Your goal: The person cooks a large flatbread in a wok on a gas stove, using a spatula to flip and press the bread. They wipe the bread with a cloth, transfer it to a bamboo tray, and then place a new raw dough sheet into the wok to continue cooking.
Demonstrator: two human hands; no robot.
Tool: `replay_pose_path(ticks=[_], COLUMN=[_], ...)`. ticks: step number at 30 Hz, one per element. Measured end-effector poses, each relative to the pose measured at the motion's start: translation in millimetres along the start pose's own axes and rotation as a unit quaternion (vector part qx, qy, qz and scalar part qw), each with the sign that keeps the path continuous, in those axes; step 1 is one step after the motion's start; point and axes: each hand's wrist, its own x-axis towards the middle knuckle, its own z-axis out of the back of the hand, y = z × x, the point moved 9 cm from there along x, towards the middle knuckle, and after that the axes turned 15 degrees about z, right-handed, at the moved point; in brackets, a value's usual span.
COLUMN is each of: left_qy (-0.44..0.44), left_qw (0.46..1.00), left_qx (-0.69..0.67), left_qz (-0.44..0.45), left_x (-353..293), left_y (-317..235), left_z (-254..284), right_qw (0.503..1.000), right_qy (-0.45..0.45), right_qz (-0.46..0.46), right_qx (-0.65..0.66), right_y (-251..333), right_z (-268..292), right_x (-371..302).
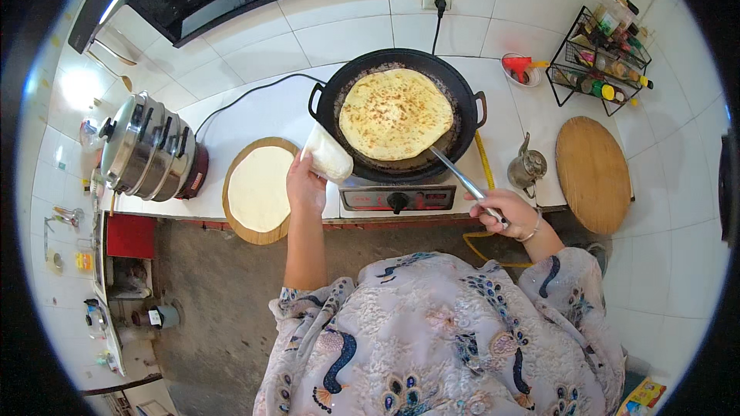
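My right hand (501,210), between four and five o'clock of the black wok (461,112), grips a metal spatula (460,177), its far end hidden at the edge of the brown-flecked flatbread (395,114) lying inside; at eight o'clock, my left hand (307,179) clutches a white cloth (327,156) beside the rim, near a dough round (260,189) on a wooden board (262,237).
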Motion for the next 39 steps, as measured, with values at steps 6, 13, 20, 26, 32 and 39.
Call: replay_pose_path(ticks=[6,13,20,26,32,39], left_qy=[0.012,0.036,0.146,0.217,0.299,0.299], left_qw=[1.0,0.974,0.905,0.892,0.895,0.889], left_qx=[0.011,0.211,0.38,0.388,0.303,0.276], left_qz=[-0.018,-0.08,-0.122,-0.077,0.132,0.209], left_x=[-13,-18,-26,-65,-34,-76], left_y=[-5,-18,3,57,105,227], left_z=[7,-41,-146,-175,-158,-228], right_qw=[0.999,0.99,0.969,0.95,0.908,0.838], right_qy=[0.008,0.072,0.066,-0.033,-0.181,-0.439], right_qz=[0.033,0.073,0.174,0.266,0.347,0.324], right_qx=[0.037,0.096,0.162,0.16,0.145,-0.028], right_y=[-4,-11,3,12,18,43], right_z=[-13,-24,-49,-11,37,266], right_x=[79,78,46,-14,-62,-211])
